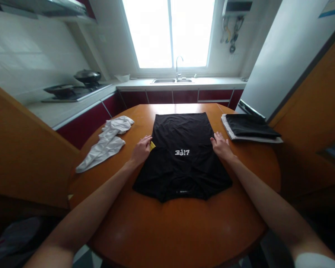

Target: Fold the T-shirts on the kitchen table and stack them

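A black T-shirt lies spread on the wooden table, its collar toward me and its hem toward the window. White lettering runs across its middle, upside down from here. At the shirt's left edge is my left hand, fingers bent together on the fabric in what looks like a pinch. A small yellow piece, perhaps a tag, shows beside those fingers. My right hand rests on the right edge with its fingers stretched out and apart. The undersides of both hands are hidden.
A crumpled white cloth lies to the left on the round table. Folded black and white clothes are stacked at the right. Beyond stand a counter with a sink, a stove with a wok and a fridge.
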Tool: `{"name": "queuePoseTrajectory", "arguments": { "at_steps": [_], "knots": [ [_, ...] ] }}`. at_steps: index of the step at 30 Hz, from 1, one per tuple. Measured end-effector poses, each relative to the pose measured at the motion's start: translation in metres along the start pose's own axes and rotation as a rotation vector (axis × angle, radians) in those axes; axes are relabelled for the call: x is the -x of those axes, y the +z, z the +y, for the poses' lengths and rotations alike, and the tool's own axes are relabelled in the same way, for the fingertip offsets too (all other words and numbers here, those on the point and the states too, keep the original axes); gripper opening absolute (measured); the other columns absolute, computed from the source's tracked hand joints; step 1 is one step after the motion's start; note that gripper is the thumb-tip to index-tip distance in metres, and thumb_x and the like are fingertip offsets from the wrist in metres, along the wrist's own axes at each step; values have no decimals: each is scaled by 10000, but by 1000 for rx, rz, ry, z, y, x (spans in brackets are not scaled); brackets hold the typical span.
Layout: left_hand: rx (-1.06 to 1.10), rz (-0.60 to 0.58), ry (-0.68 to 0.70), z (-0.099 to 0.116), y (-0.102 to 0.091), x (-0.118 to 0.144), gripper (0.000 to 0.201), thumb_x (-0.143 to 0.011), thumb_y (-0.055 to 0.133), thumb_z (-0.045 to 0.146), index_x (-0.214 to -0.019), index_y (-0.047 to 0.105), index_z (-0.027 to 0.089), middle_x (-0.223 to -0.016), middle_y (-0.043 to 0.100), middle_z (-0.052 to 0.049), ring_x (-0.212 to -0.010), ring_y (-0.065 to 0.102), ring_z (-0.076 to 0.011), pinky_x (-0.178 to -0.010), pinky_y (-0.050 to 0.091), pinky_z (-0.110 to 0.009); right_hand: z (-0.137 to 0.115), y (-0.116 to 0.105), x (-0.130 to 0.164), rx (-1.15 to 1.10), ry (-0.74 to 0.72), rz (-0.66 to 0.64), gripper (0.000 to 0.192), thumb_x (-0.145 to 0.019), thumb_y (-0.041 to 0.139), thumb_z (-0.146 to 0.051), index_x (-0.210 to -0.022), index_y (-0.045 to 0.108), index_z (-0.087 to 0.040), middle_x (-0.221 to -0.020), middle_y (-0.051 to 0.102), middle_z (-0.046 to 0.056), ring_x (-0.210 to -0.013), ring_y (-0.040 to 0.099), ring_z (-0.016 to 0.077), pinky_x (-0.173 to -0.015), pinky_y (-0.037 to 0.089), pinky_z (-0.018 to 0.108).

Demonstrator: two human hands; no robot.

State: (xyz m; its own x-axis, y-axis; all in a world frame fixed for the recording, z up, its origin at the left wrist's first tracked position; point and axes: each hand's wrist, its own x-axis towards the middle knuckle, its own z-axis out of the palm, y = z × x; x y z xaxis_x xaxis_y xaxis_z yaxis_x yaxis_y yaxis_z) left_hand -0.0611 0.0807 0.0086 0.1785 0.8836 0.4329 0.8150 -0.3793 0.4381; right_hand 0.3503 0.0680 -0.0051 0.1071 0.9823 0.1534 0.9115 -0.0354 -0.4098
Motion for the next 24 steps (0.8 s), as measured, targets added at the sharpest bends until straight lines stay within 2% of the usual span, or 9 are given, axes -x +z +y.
{"name": "queuePoseTrajectory", "arguments": {
  "at_steps": [2, 4, 7, 9, 13, 17, 20, 24],
  "knots": [
    [2, -43, 66, 9, 1, 5, 493, -981, 341, 304, -1350, 625, 146, -1464, 578, -107, -1424, 466, -240, -1229, 326, -460, -7, -1, 5, 14, -41, 24, 610, -1055, 208, -409, -1563, 357, -107, -1659, 264, 144, -1551, 182, 269, -1229, 164, 581],
    [-21, -156, 158, 20, 7, 12, 520, -1002, 351, 368, -1412, 575, 141, -1516, 523, -113, -1469, 401, -244, -1238, 299, -465, -14, 1, 12, 50, -110, 5, 605, -1053, 225, -402, -1568, 348, -109, -1662, 258, 137, -1555, 168, 254, -1238, 146, 563],
    [-108, -341, 229, 30, 19, 23, 634, -1007, 371, 519, -1507, 468, 141, -1595, 407, -126, -1524, 283, -279, -1244, 250, -507, -23, 7, 22, 122, -149, -113, 660, -1050, 262, -495, -1594, 290, -124, -1679, 197, 140, -1564, 123, 260, -1238, 104, 580],
    [-156, -396, 232, 29, 26, 26, 693, -1004, 364, 577, -1541, 419, 142, -1624, 345, -134, -1538, 235, -292, -1245, 227, -520, -26, 10, 27, 151, -126, -195, 725, -1036, 268, -574, -1608, 250, -128, -1688, 140, 149, -1568, 89, 270, -1235, 84, 588],
    [-174, -384, 243, 19, 31, 26, 697, -1014, 337, 594, -1567, 381, 171, -1636, 321, -124, -1543, 218, -287, -1243, 223, -520, -27, 12, 30, 159, -98, -222, 804, -1014, 233, -656, -1620, 201, -129, -1692, 79, 165, -1570, 51, 277, -1230, 52, 594],
    [-164, -381, 246, 14, 34, 24, 710, -1016, 321, 604, -1567, 381, 161, -1638, 319, -121, -1543, 220, -288, -1244, 226, -514, -22, 8, 24, 106, -50, -172, 795, -1018, 242, -638, -1617, 205, -117, -1682, 127, 189, -1564, 95, 298, -1221, 81, 616],
    [-131, -363, 242, 14, 34, 23, 694, -1019, 305, 595, -1554, 402, 165, -1628, 348, -115, -1538, 239, -285, -1245, 228, -516, -8, 0, 13, 40, -28, -44, 649, -1052, 232, -453, -1602, 257, -108, -1669, 219, 157, -1553, 176, 275, -1228, 147, 594],
    [-81, -269, 215, 18, 28, 18, 637, -1029, 289, 523, -1507, 468, 142, -1590, 418, -132, -1514, 308, -278, -1242, 249, -519, 18, -12, -4, -3, 36, 56, 585, -975, 256, -166, -1512, 425, -10, -1581, 416, 176, -1496, 340, 232, -1236, 264, 417]
  ]
}}
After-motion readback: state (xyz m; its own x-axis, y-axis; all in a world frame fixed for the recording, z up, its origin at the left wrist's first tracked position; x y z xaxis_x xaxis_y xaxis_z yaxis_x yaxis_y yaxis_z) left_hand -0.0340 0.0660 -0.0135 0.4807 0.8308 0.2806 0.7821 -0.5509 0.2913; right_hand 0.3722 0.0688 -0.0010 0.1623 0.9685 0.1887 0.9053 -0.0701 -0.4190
